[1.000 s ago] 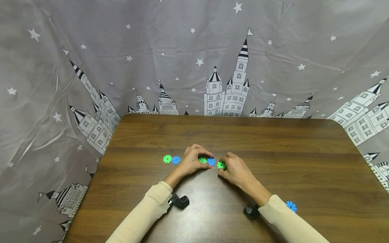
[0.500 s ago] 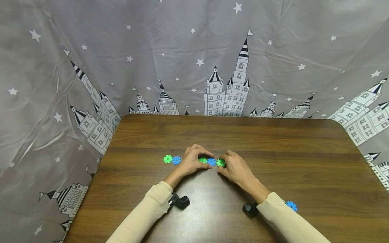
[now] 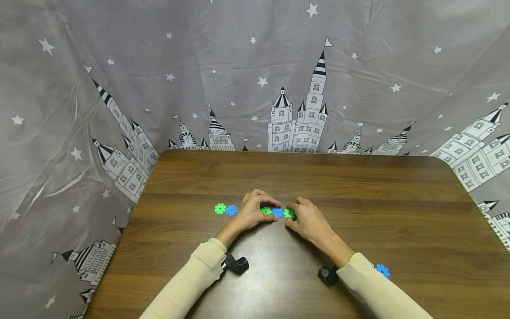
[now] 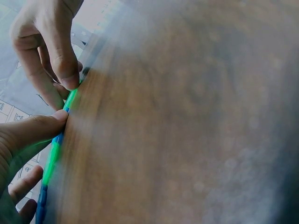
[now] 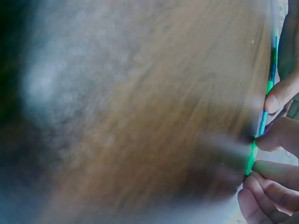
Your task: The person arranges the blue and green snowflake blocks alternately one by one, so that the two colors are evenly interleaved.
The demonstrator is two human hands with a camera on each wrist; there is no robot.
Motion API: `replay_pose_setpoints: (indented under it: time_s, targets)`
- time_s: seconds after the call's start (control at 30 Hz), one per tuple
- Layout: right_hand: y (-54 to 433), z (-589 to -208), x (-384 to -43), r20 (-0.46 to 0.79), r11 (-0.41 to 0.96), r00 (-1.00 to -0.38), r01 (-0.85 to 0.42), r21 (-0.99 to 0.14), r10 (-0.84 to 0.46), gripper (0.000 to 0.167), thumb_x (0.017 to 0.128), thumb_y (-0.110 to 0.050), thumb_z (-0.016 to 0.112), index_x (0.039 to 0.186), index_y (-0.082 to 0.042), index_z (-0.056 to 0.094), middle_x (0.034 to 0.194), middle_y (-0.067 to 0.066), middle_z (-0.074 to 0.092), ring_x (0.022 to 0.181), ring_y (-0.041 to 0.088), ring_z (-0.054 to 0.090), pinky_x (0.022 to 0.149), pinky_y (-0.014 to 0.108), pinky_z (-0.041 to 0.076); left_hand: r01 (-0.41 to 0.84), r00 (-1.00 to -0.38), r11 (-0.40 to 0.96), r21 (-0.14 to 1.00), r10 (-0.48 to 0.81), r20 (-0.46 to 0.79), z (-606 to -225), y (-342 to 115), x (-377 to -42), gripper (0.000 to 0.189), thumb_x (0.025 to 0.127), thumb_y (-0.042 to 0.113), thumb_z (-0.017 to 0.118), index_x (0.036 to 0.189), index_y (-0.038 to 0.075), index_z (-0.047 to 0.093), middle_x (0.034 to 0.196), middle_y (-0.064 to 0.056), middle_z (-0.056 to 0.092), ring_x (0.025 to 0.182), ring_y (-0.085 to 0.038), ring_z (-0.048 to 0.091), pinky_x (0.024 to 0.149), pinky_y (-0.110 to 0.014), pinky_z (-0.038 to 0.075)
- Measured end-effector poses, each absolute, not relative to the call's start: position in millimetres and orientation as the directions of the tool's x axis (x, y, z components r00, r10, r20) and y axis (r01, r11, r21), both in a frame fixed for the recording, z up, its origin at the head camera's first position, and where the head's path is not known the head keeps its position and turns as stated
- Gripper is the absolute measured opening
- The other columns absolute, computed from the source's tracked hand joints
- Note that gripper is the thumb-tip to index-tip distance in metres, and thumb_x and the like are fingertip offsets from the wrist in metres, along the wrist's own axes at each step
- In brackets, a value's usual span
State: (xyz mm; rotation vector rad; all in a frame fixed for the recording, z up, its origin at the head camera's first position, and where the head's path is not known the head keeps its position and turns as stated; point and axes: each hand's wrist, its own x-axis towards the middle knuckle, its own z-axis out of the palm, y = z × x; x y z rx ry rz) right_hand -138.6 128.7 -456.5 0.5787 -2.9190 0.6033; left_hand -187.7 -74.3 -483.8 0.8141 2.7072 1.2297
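Observation:
Toothed flat plastic discs lie in a row on the wooden table. My left hand (image 3: 253, 210) holds a blue disc (image 3: 277, 212) between thumb and forefinger, with a green disc (image 3: 265, 211) under the arch of that hand. Just to the right, my right hand (image 3: 311, 223) pinches another green disc (image 3: 289, 213) by its edges. In the head view these two held discs sit edge to edge; whether their slots interlock I cannot tell. The left wrist view has the row edge-on, with the held green disc (image 4: 70, 99) beyond the left thumb.
A green disc (image 3: 220, 208) and a blue disc (image 3: 231, 210) lie left of my left hand; the hand hides what follows. One loose blue disc (image 3: 382, 271) lies by my right sleeve. Behind the table (image 3: 191, 177) hangs a grey castle-print curtain (image 3: 223, 57).
My right hand has shifted the green disc slightly left and away from me, up to the blue disc. The left hand has stayed in place.

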Motion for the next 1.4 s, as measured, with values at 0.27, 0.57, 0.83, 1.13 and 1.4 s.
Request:
replay_pose_setpoints:
  time_s: [0.27, 0.57, 0.83, 1.13, 1.4]
  targets:
    - [128.8, -457.0, -138.4, 0.176, 0.846, -0.924, -0.383, -0.371, -0.341, 0.032, 0.077, -0.014, 0.073, 0.105, 0.002, 0.072, 0.093, 0.007, 0.061, 0.083, 0.021, 0.057, 0.072, 0.039, 0.050, 0.432, -0.860, 0.547, 0.718, 0.488, 0.146, -483.7, -74.0, -188.1, 0.037, 0.067, 0.026, 0.091, 0.101, 0.022, 0.078, 0.104, 0.004, 0.069, 0.107, -0.016, 0.050, 0.095, -0.040, 0.031]
    - [128.2, -456.6, -137.4, 0.168, 0.839, -0.926, -0.376, -0.392, -0.337, 0.031, 0.078, -0.011, 0.072, 0.106, 0.002, 0.072, 0.097, 0.008, 0.062, 0.087, 0.022, 0.059, 0.075, 0.039, 0.051, 0.437, -0.858, 0.546, 0.715, 0.491, 0.150, -483.6, -73.5, -188.2, 0.036, 0.067, 0.025, 0.091, 0.101, 0.021, 0.078, 0.104, 0.004, 0.070, 0.106, -0.016, 0.050, 0.095, -0.041, 0.031]
    - [128.2, -457.1, -137.4, 0.160, 0.840, -0.928, -0.372, -0.394, -0.336, 0.032, 0.079, -0.012, 0.073, 0.107, 0.003, 0.071, 0.097, 0.008, 0.061, 0.088, 0.022, 0.058, 0.076, 0.039, 0.051, 0.440, -0.856, 0.537, 0.719, 0.493, 0.156, -483.4, -73.8, -187.8, 0.036, 0.067, 0.024, 0.090, 0.100, 0.021, 0.078, 0.105, 0.004, 0.070, 0.106, -0.016, 0.051, 0.096, -0.042, 0.031]
    - [128.6, -456.8, -137.3, 0.158, 0.839, -0.930, -0.368, -0.400, -0.332, 0.032, 0.080, -0.013, 0.073, 0.107, 0.004, 0.071, 0.099, 0.008, 0.062, 0.090, 0.023, 0.059, 0.077, 0.040, 0.051, 0.437, -0.857, 0.541, 0.718, 0.493, 0.150, -483.1, -73.5, -187.5, 0.036, 0.067, 0.024, 0.090, 0.101, 0.021, 0.078, 0.106, 0.004, 0.070, 0.107, -0.016, 0.050, 0.096, -0.042, 0.031]
    - [132.7, -453.7, -134.6, 0.163, 0.862, -0.934, -0.357, -0.359, -0.319, 0.036, 0.081, -0.024, 0.072, 0.110, -0.002, 0.071, 0.103, 0.005, 0.061, 0.093, 0.022, 0.059, 0.076, 0.041, 0.052, 0.438, -0.855, 0.536, 0.722, 0.497, 0.149, -482.1, -73.7, -187.4, 0.036, 0.067, 0.024, 0.090, 0.101, 0.021, 0.078, 0.105, 0.004, 0.070, 0.107, -0.016, 0.050, 0.095, -0.041, 0.031]
